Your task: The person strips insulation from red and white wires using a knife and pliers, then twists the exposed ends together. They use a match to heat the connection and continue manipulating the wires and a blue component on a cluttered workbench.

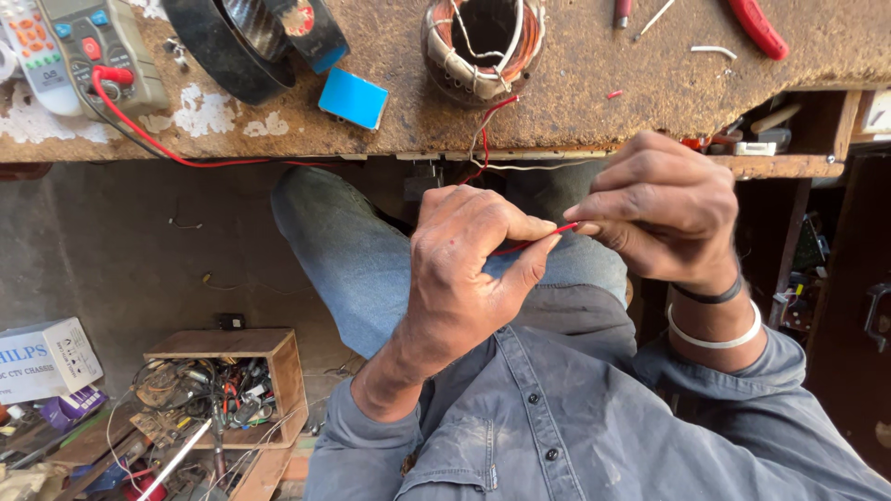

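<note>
At the far left of the worn bench point(594, 88) lies a meter point(97, 46) whose red lead point(148, 139) trails along the bench edge; beside it sit a black tape roll point(237, 42) and a blue pad point(353, 97). Below, on the floor, a wooden box point(274, 366) holds a tangle of parts. Further right, the left hand point(469, 278) is closed over a thin red wire point(529, 243), pinching it between thumb and curled forefinger just above the person's lap. The wire runs a short way to the right hand point(664, 209), whose fingertips point(587, 221) are pressed together on its free end; the two hands are nearly touching, with only a short stretch of wire between them. Above them a stator point(483, 42) with copper windings stands on the bench, and red and white leads point(483, 139) hang from it over the edge toward the hands. To work the wire end well, the left hand should judge to keep a firm, steady pinch close to the tip so the wire does not bend, while the right fingertips work lightly and evenly, without pulling on the stator leads. Red pliers point(761, 28) lie at the bench's far right
</note>
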